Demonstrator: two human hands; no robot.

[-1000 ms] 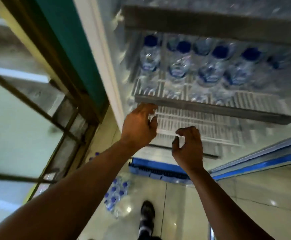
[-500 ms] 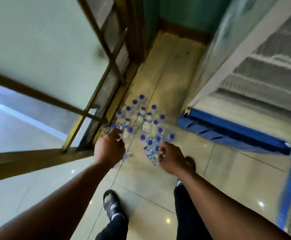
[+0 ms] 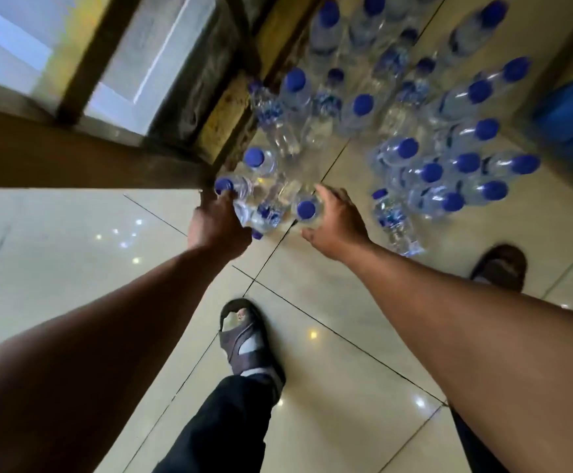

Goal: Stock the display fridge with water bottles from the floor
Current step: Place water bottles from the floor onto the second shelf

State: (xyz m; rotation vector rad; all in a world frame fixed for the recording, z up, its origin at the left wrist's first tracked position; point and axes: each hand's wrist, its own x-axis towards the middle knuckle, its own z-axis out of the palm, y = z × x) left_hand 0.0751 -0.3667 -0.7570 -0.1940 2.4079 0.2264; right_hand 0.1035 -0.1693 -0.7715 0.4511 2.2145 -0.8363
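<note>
Cream tile, glossy under the lights, makes up the floor [image 3: 312, 370], where a sandal [image 3: 244, 339] is planted as the person bends low. Past it the left hand [image 3: 218, 228] has its fingers curled mostly out of my sight round the left bottle [image 3: 240, 192], just under its blue cap. The right hand [image 3: 339, 223] cups the right bottle [image 3: 307, 209], fingers [image 3: 324, 196] along one side and thumb on the other. Both are at the near edge of the bottles [image 3: 431, 172] crowding the floor beyond, beside the window frame [image 3: 162, 165]. This looks like the pick-up step. Next, I'd say, comes a firm squeeze, a lift clear of the neighbours, and a turn to the fridge, probably that blue blur [image 3: 568, 114] far right.
</note>
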